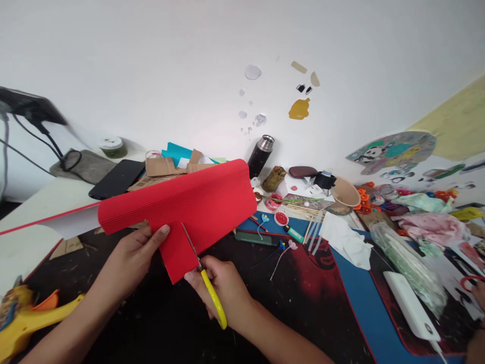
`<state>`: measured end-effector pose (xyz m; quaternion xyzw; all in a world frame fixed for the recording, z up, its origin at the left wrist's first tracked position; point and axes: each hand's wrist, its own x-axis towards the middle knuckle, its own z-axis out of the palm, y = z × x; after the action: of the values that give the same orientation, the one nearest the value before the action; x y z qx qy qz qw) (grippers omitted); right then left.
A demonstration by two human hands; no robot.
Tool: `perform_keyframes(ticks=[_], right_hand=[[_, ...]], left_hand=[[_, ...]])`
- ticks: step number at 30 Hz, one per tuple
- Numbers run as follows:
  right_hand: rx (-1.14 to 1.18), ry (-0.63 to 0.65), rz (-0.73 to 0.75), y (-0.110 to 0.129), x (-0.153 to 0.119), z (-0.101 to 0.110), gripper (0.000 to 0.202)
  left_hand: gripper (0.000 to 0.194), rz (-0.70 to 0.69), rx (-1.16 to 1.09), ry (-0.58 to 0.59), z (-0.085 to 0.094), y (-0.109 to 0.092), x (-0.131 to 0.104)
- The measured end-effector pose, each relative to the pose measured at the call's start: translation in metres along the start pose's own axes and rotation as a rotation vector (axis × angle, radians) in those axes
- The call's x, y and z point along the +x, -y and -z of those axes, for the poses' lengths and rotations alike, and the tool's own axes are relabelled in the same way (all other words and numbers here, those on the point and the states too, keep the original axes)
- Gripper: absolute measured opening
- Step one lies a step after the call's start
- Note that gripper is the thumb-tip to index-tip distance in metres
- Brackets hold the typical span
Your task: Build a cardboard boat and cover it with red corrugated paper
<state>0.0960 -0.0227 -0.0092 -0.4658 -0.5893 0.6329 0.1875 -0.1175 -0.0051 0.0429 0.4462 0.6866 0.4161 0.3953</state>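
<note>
A large sheet of red corrugated paper (212,197), partly rolled and white on its inner side, is held up over the dark mat. My left hand (138,255) pinches its lower edge, thumb on top, beside a flap (178,255) that hangs toward me. Yellow-handled scissors (212,298) are in my right hand (227,288), their blade lying along a cut line between the flap and the rest of the sheet. Part of the scissors is hidden by my fingers and the paper.
A yellow tool (34,323), perhaps a glue gun, lies at left. Behind the paper are a phone (117,179), cardboard (161,167) and a black flask (261,154). Tissue (346,240) and a white power strip (411,306) lie right. Another person's hand (479,293) shows at the right edge.
</note>
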Motion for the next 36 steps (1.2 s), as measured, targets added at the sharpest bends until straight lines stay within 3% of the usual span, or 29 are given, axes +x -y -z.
perform_keyframes(ticks=[5,13,22,27,36], right_hand=[[-0.017,-0.017,0.000,0.005,-0.001,0.001,0.060],[-0.037,-0.052,-0.002,0.001,0.000,-0.002,0.058],[-0.028,-0.049,-0.023,0.001,0.001,-0.002,0.055],[0.025,0.035,0.003,0.000,-0.001,0.004,0.055],[0.149,0.086,0.010,0.004,-0.002,0.002,0.066]], left_hand=[[0.067,0.111,-0.097,0.044,0.000,-0.006,0.000],[0.061,0.112,-0.108,0.048,0.001,0.007,0.002],[0.063,0.088,-0.076,0.056,0.002,0.009,0.002],[0.060,0.041,-0.006,0.066,0.009,0.005,0.006],[0.059,-0.031,0.024,-0.019,0.016,0.003,0.012]])
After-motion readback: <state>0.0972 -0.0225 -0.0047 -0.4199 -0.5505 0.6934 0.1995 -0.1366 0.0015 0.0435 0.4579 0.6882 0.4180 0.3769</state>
